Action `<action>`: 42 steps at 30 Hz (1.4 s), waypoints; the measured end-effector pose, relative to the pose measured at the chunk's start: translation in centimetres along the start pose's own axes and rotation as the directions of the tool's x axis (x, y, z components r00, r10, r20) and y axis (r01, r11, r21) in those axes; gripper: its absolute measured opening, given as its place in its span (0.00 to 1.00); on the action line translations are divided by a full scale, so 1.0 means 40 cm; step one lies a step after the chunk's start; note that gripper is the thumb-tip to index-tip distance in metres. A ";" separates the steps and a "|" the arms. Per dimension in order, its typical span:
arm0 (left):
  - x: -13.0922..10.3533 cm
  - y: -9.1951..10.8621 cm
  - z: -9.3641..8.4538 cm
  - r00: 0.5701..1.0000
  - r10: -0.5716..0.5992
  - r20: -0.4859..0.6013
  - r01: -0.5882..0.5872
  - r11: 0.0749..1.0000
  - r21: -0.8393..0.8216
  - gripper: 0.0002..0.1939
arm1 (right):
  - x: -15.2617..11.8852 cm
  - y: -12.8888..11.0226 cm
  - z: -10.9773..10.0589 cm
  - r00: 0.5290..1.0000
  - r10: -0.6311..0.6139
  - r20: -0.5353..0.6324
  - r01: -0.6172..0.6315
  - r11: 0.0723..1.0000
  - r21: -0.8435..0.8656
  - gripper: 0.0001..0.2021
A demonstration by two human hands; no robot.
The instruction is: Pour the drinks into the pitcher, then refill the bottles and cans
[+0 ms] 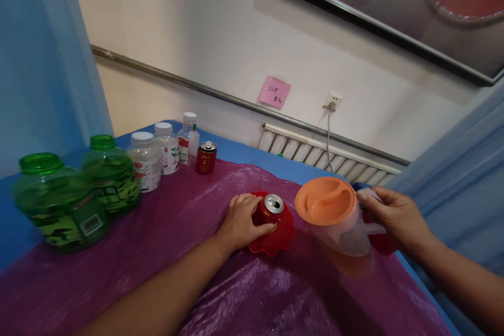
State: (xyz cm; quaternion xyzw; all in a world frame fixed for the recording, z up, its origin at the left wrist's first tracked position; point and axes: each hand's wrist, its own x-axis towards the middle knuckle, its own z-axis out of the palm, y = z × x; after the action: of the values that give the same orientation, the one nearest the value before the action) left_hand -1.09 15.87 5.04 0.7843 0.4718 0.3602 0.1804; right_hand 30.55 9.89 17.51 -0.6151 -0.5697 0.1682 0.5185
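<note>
My left hand point(238, 223) is wrapped round an opened red drink can point(271, 206). The can is upright, its silver top facing up, within a red wavy-edged dish point(280, 239) on the purple plastic sheet. On the right, the fingers of my right hand point(399, 215) are closed on the handle of a clear plastic pitcher point(342, 233) with an orange lid point(325, 202). Amber-looking liquid shows low in the pitcher, which leans a little; whether its base touches the sheet I cannot tell. Part of the can is hidden by my left hand.
Two green jars point(59, 205), two white-capped bottles point(145, 163), a clear bottle point(189, 139) and another red can point(207, 158) line the left side. A red object point(381, 243) shows behind the pitcher's handle. A wall, radiator point(303, 149) and blue curtains flank the table.
</note>
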 end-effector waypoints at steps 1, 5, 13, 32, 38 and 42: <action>-0.001 0.000 0.000 1.000 0.006 -0.001 -0.006 1.000 0.005 0.28 | 0.001 -0.003 0.001 0.998 0.035 0.046 -0.035 0.999 -0.007 0.23; -0.005 -0.003 0.004 1.000 0.028 -0.001 -0.028 0.999 0.017 0.27 | 0.007 -0.021 0.009 0.989 0.087 0.120 -0.083 0.996 -0.035 0.25; -0.006 -0.002 0.005 0.998 0.017 0.062 -0.018 1.000 0.008 0.28 | 0.006 -0.069 0.036 0.993 0.027 0.112 -0.016 0.995 -0.096 0.27; -0.013 -0.009 0.015 0.995 0.038 0.091 -0.039 0.999 0.018 0.29 | 0.016 -0.077 0.032 0.981 0.052 0.186 -0.007 0.973 -0.232 0.28; -0.012 -0.008 0.015 0.995 0.034 0.098 -0.036 0.999 0.016 0.30 | 0.013 -0.087 0.030 0.979 0.062 0.193 -0.017 0.974 -0.227 0.28; -0.012 -0.006 0.015 0.994 0.031 0.101 -0.033 0.999 0.025 0.31 | 0.014 -0.089 0.027 0.980 0.043 0.193 0.006 0.969 -0.248 0.28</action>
State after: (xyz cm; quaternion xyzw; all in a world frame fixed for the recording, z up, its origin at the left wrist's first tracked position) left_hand -0.93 15.61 4.28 0.8111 0.4542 0.3169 0.1878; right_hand 27.98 10.18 20.23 -0.6606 -0.6289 0.1605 0.3772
